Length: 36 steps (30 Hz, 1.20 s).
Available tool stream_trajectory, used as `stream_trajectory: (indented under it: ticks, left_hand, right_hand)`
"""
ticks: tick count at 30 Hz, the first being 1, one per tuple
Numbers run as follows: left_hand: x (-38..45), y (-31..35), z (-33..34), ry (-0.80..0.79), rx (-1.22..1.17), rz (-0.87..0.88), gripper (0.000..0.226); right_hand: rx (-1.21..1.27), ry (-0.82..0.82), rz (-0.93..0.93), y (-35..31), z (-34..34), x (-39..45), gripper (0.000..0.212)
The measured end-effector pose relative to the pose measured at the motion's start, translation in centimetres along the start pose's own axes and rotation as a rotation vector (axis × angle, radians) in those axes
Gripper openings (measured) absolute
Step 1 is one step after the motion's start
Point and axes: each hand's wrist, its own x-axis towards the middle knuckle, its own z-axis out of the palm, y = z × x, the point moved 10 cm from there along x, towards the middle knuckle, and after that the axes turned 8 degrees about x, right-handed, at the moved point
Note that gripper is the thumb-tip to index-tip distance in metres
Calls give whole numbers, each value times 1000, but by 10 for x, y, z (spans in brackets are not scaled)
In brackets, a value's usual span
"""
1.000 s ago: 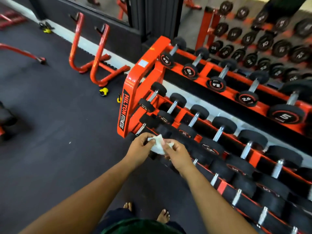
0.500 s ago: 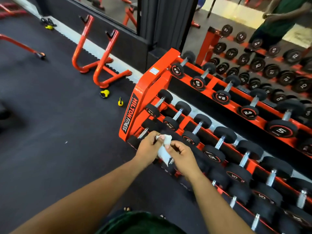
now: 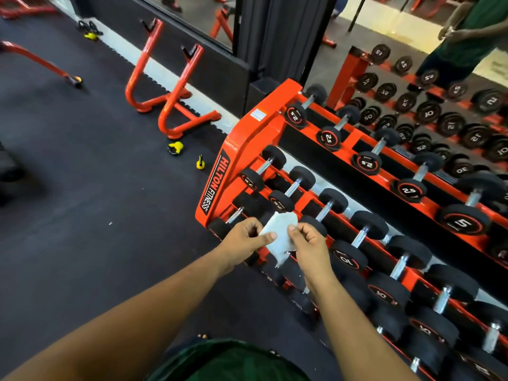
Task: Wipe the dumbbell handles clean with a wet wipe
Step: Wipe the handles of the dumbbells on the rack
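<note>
White wet wipe [image 3: 278, 235] hangs pinched between left hand [image 3: 244, 237] and right hand [image 3: 309, 243], just above the orange dumbbell rack [image 3: 242, 149]. Preparation step, seemingly unfolding; next, wrap it round the chrome handle [image 3: 235, 215] at 10 o'clock.

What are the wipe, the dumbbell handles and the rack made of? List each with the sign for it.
Wet wipe: thin, soft white nonwoven or paper, judging by its limp creases.
Dumbbell handles: bright bare metal, probably chromed steel, with a silvery shine.
Rack: glossy orange painted metal, likely steel, with reflective highlights.
</note>
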Motion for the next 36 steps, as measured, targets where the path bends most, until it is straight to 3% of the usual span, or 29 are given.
stream_trajectory:
  ticks: [1, 4, 7, 10, 13, 18, 21, 25, 27, 32, 34, 36]
  left_hand:
    - [-1, 1, 9, -53, -96, -27, 21]
    - [-1, 11, 50, -201, -293, -100, 35]
    - [8, 15, 72, -124, -198, -107, 31]
    - [13, 18, 87, -13, -196, -130, 51]
    - [16, 26, 109, 4, -133, -114, 51]
    - [17, 30, 139, 3, -330, -124, 58]
    - [18, 26, 144, 4, -250, -143, 58]
    - [21, 24, 127, 63, -174, -160, 25]
    - [24, 26, 121, 36, -178, -145, 18]
    - [28, 46, 109, -8, -44, -46, 19]
    - [32, 55, 103, -18, 83, -2, 16]
    - [36, 67, 98, -40, 191, 43, 29]
  right_hand:
    - [-13, -22, -10, 0, -1, 2, 19]
    - [-90, -89, -62, -1, -19, 6, 17]
    - [-82, -101, -85, 1, -47, 13, 17]
    - [-66, -124, -71, 8, -75, 21, 18]
    - [-11, -141, -33, 22, -100, 29, 19]
    - [76, -78, 18, 37, -133, 34, 17]
    - [29, -73, -43, 29, -144, 36, 15]
    - [-82, -116, -121, 12, -154, 40, 15]
    - [-150, -124, -137, 9, -155, 43, 15]
    - [-458, -277, 74, 44, -138, 46, 15]
    - [-368, -279, 20, 28, -131, 44, 30]
    - [-227, -354, -34, 3, -113, 37, 40]
